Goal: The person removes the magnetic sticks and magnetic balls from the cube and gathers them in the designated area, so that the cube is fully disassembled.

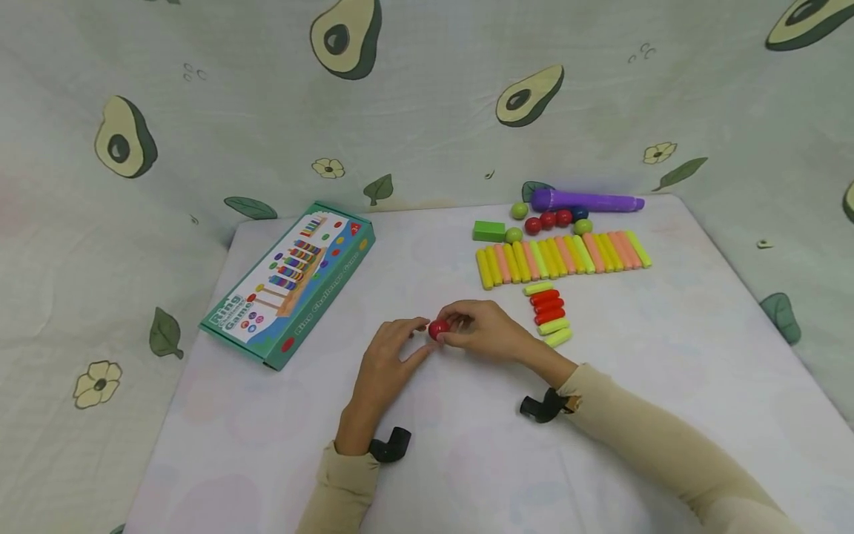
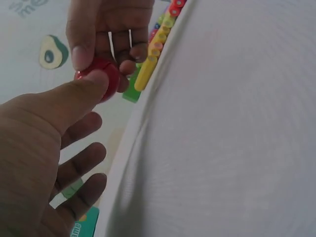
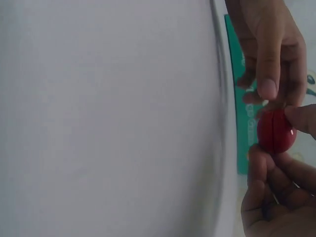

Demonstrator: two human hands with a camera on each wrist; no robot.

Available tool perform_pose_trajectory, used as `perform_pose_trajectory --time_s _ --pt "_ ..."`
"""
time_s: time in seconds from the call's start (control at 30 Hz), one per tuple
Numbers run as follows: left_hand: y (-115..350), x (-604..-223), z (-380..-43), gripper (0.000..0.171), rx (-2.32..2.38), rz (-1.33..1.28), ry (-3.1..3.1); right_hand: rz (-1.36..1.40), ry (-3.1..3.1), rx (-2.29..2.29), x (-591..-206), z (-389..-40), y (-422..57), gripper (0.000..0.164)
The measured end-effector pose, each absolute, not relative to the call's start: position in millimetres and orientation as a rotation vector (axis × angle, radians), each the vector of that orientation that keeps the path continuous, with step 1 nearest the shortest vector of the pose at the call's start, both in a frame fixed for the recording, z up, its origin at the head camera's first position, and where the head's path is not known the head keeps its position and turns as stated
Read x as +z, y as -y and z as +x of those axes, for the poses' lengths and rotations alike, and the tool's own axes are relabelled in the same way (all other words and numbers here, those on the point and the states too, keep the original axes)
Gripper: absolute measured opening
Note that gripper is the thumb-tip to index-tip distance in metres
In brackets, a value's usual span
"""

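Note:
A glossy red ball [image 1: 438, 329] with a dark seam line across it is held just above the table in front of me. My right hand [image 1: 485, 331] pinches it between thumb and fingertips. On the other side, my left hand [image 1: 387, 358] reaches up to the ball with thumb and forefinger spread around it. A small gap shows between the left thumb and the ball [image 3: 276, 131] in the right wrist view. From the left wrist, the left thumb overlaps the ball [image 2: 109, 88], and its other fingers hang loose.
A green game box [image 1: 290, 285] lies at the left. Behind the right hand lie a row of yellow, pink and green sticks [image 1: 563, 256] and short red and green sticks [image 1: 548, 305]. Further back are a green block [image 1: 489, 231], several balls [image 1: 548, 219] and a purple tapered stick [image 1: 587, 201].

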State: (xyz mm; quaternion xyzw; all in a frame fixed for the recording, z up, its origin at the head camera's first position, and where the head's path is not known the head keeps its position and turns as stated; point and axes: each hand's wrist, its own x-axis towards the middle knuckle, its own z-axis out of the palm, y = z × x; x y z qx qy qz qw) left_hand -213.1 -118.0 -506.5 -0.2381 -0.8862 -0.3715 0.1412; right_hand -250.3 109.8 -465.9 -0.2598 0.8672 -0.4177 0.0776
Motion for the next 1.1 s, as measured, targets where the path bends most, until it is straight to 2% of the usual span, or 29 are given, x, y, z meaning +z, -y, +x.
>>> perform_pose_trajectory --time_s 0.23,0.47,0.7,1.1 --pt "118.3 -507.0 -217.0 0.030 -1.104 -0.650 2.586 -0.744 -2.784 -1.225 -440.4 -286.5 -144.5 0.034" --pt "116.8 -508.1 -217.8 0.022 -1.136 -0.657 2.561 -0.526 -2.974 -1.038 -413.8 -335.3 -190.3 0.039" --pt "115.9 -510.7 -215.9 0.019 -1.127 -0.649 2.574 -0.367 -3.016 -0.893 -412.0 -378.5 -211.7 0.039" --pt "115.8 -513.3 -212.1 0.017 -1.122 -0.635 2.536 -0.256 -2.976 -0.818 -422.7 -418.8 -214.4 0.042"
